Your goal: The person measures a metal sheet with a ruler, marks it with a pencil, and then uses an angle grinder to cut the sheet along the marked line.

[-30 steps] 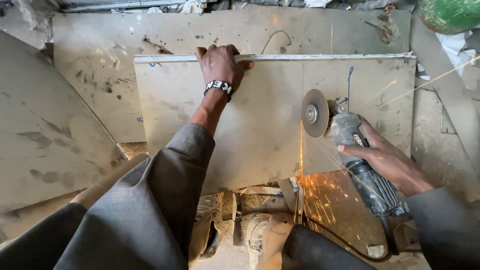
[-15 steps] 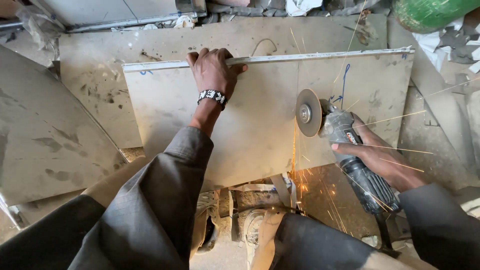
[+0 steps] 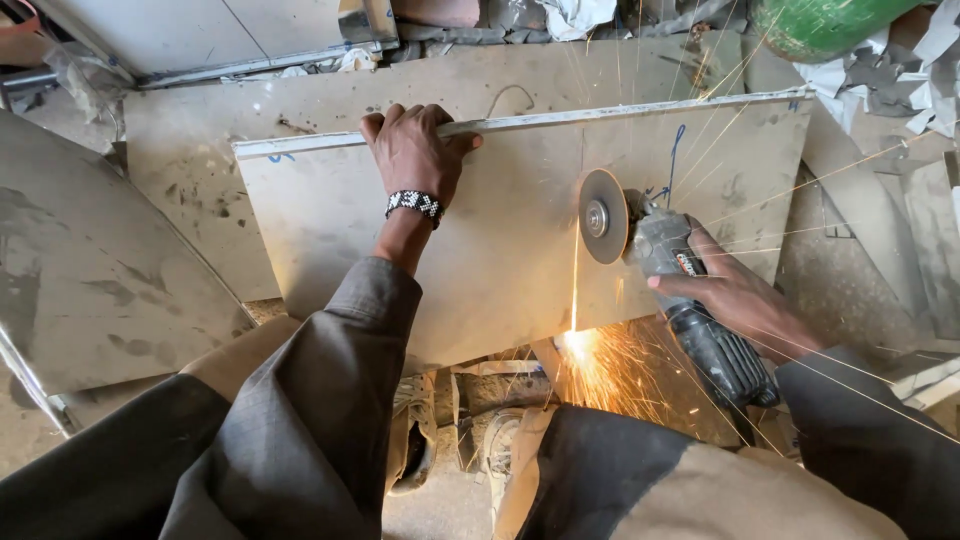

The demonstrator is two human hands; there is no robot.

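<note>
A dusty metal sheet [image 3: 500, 250] lies tilted in front of me, its far edge folded into a rim. My left hand [image 3: 415, 155] grips that far rim near the middle; a beaded black-and-white bracelet [image 3: 414, 203] sits on the wrist. My right hand [image 3: 735, 295] holds an angle grinder [image 3: 690, 300] by its dark ribbed body. The grinder's disc [image 3: 603, 216] stands on edge in the sheet, right of centre. Bright orange sparks [image 3: 590, 350] spray from the sheet's near edge down toward my legs.
More dirty metal sheets lie around: a large one at the left [image 3: 90, 270] and another behind [image 3: 300, 100]. A green rounded object [image 3: 830, 20] and crumpled scrap [image 3: 900, 80] sit at the top right. My shoes [image 3: 440, 430] rest below the sheet.
The grinder disc has stayed in the cut while the view drew closer. Sparks have grown thicker at the sheet's near edge. My left hand still holds the rim.
</note>
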